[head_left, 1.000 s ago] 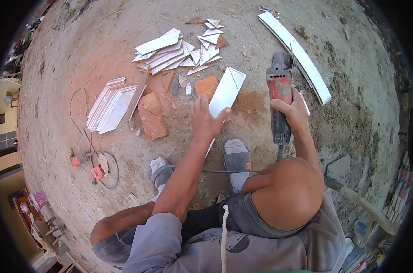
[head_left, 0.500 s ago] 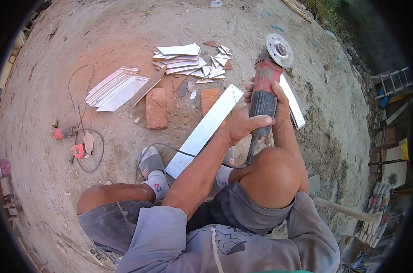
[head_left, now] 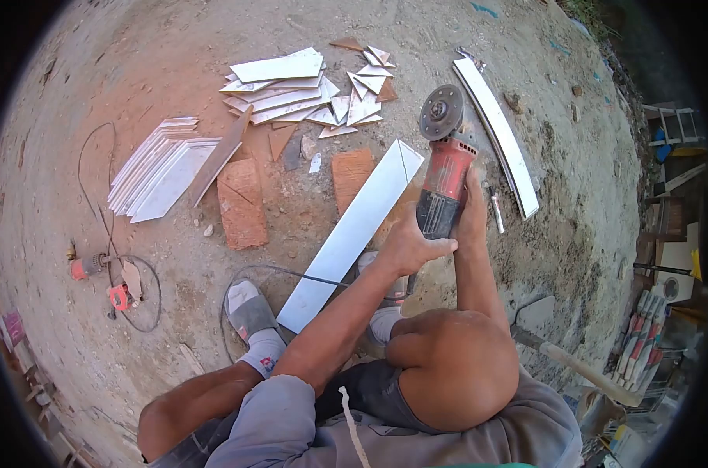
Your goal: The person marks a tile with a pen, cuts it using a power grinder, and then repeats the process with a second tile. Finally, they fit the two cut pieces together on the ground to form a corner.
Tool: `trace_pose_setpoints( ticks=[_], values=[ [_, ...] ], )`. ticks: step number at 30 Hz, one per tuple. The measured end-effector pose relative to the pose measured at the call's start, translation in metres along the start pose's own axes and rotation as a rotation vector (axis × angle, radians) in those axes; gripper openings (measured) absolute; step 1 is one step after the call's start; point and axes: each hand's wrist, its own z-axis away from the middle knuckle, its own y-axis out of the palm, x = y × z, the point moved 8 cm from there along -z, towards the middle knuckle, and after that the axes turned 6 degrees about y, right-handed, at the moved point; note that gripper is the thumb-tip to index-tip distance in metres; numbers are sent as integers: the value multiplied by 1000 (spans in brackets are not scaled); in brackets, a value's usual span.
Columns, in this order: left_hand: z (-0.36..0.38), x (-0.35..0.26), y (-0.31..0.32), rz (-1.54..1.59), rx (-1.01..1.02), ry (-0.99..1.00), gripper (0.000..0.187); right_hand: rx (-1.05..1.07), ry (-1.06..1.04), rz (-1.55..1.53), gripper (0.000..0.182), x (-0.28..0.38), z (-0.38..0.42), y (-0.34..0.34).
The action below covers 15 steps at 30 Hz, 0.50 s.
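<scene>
My left hand [head_left: 410, 243] is wrapped around the rear black body of a red and black angle grinder [head_left: 447, 179]. My right hand [head_left: 471, 212] grips the same grinder along its right side. The cutting disc [head_left: 441, 111] points away from me, its flat face turned up. Below and left of the grinder lies a long white tile strip [head_left: 346, 242], with a dark slanted line near its far end. That end rests by a red brick [head_left: 352, 175]. The grinder's cord [head_left: 291, 273] crosses over the strip.
Cut white tiles [head_left: 280, 74] and triangular offcuts [head_left: 365, 90] lie ahead. Slanted tiles [head_left: 163, 168] are stacked left, near another brick [head_left: 242, 204]. A red power tool [head_left: 88, 265] and tape measure [head_left: 118, 296] sit farther left. More strips [head_left: 498, 140] and a marker [head_left: 497, 212] lie right.
The grinder has turned in my hands, and its disc has swung left, showing a darker face. My view has shifted, uncovering more of the strips and the marker on the right.
</scene>
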Motion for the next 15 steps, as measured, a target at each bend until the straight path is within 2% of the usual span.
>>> trace_pose_setpoints(
  ticks=[1,2,6,8,12,15],
  values=[
    [-6,20,7,93,88,-46,90,73,116,-237,51,-14,-4,-1],
    [-8,38,17,187,177,-91,85,118,179,-302,60,-27,-11,-10],
    [-1,22,11,384,177,-67,87,168,221,-437,63,-43,-8,-8],
    [-1,9,10,473,224,-28,86,323,245,-588,66,-38,-3,2],
    [-3,3,13,460,268,-48,86,324,232,-639,67,-30,-3,0],
    [2,5,19,459,298,-74,88,418,213,-595,68,-29,-2,-1]
  ],
)
